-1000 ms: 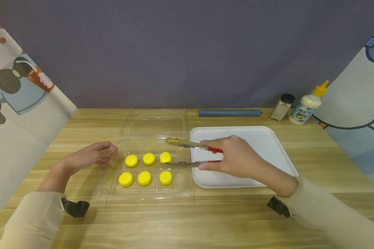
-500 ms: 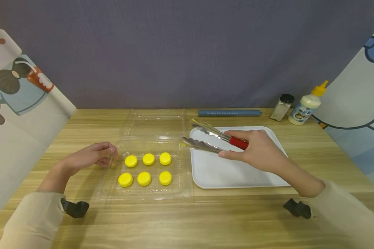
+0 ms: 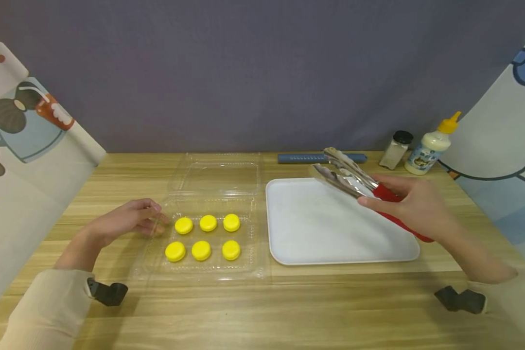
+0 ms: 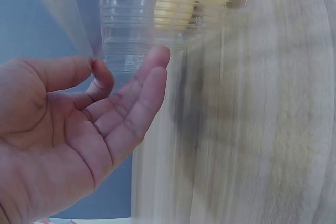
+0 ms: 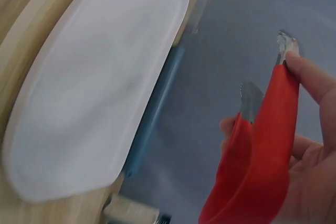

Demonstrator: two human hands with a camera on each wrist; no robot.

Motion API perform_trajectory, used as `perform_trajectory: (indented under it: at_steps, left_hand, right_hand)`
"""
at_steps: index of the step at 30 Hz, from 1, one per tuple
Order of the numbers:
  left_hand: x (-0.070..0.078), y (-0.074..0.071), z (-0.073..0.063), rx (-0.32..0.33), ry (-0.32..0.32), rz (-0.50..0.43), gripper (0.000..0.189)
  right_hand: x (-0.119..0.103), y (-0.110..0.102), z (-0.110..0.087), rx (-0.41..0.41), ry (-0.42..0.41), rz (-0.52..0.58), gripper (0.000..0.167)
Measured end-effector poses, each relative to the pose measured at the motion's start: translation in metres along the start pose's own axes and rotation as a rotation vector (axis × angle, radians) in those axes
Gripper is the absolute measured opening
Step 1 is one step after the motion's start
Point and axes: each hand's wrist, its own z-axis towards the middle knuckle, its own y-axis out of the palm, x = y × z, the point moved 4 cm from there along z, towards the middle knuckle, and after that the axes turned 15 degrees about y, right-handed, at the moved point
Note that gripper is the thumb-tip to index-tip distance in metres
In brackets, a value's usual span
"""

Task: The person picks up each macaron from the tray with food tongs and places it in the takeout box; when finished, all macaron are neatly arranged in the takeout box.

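In the head view my left hand [image 3: 127,221] is at the left side of a hinged clear plastic container [image 3: 157,267]. Its thumb and index finger pinch the thin plastic edge, as the left wrist view shows; the other fingers extend beside the wall. Several round yellow macarons [image 3: 201,250] lie in two rows inside, and the transparent lid [image 3: 218,176] lies folded back. My right hand [image 3: 420,204] grips red-handled metal tongs [image 3: 389,194] above the right part of a white tray [image 3: 323,228]. The tong tips are spread, with nothing between them, and point toward the back wall.
A blue-grey stick-shaped case [image 3: 302,158] lies along the back edge, partly behind the tong tips. At the back right stand a black-capped jar [image 3: 394,150] and a squeeze bottle [image 3: 426,150] with a yellow nozzle. Printed side panels flank the wooden table [image 3: 245,316].
My right hand has carried the tongs rightward from over the container to above the tray's right side, their tips turning toward the back. The left hand and the macarons have stayed in place.
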Motion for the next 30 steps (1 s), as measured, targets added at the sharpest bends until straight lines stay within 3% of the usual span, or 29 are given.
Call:
perform_trajectory:
  at_steps: [3, 9, 18, 24, 30]
  left_hand:
    - [0.001, 0.0, 0.0, 0.006, 0.001, -0.026, 0.027]
    - [0.0, 0.0, -0.001, 0.009, -0.007, -0.064, 0.03]
    - [0.002, 0.003, 0.0, 0.008, -0.003, -0.105, 0.032]
    - [0.002, 0.004, 0.0, 0.008, -0.002, -0.106, 0.031]
    - [0.002, 0.004, -0.002, -0.007, -0.002, -0.08, 0.031]
  right_hand:
    - [0.018, -0.007, 0.004, 0.0, 0.054, 0.015, 0.075]
    - [0.049, -0.017, 0.009, -0.005, 0.163, -0.055, 0.083]
    - [0.093, -0.023, 0.015, 0.108, 0.255, -0.141, 0.082]
    - [0.114, -0.026, 0.015, 0.14, 0.359, -0.238, 0.092]
    - [0.134, -0.027, 0.013, 0.162, 0.387, -0.292, 0.094]
